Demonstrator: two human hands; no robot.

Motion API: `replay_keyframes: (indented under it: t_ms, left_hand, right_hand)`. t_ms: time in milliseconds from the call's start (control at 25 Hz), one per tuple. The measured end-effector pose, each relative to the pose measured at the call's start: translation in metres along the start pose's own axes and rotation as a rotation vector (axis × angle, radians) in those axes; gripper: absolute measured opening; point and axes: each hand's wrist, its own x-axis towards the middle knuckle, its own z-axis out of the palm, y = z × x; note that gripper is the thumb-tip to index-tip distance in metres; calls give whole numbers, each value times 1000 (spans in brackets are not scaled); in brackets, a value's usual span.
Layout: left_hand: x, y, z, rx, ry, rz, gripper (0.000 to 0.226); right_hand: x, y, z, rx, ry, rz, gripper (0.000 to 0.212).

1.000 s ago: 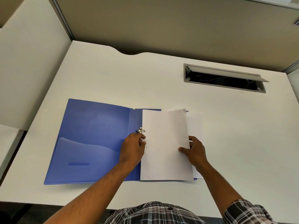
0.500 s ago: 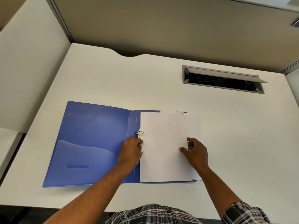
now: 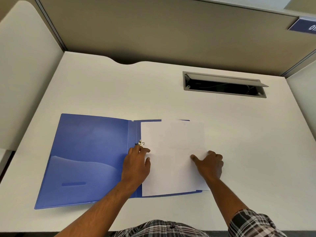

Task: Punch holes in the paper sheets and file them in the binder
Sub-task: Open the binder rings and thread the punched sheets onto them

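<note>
A blue binder [image 3: 89,156] lies open on the white desk [image 3: 136,93], its inside pocket on the left cover. White paper sheets [image 3: 171,151] lie on its right half, their right edge reaching past the cover. A small metal ring clip [image 3: 141,143] stands at the spine by the sheets' left edge. My left hand [image 3: 136,165] rests just below the clip, fingers on the left edge of the top sheet. My right hand [image 3: 209,164] lies on the right edge of the sheets, thumb stretched flat onto the paper. No hole punch is in view.
A grey cable hatch [image 3: 224,86] with its lid tilted open is set into the desk at the back right. Partition walls [image 3: 153,31] close the desk at the back and on both sides. A blue sign [image 3: 304,26] hangs at the top right.
The paper sheets have shifted slightly left toward the ring clip and now lie flatter. My left hand's fingers moved from the clip onto the sheet's edge. My right hand spread out on the right edge.
</note>
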Motion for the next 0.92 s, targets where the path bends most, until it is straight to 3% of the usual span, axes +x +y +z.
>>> replay_keyframes:
  t_ms: [400,600,720,920]
  left_hand:
    - [1,12,16,83,-78,143,35]
    - [5,18,25,126,-163,192,49]
    - [5,16,29,157,-225,180,53]
    - [11,17,27,164,-235,174,53]
  right_hand:
    - [5,-8,-1,-82,-5,-27,79]
    - [6,-7,1,-77,-53,-61,56]
    - [7,-7,2,39,-77,-101,47]
    - [12,3,-13,479,-132,3,61]
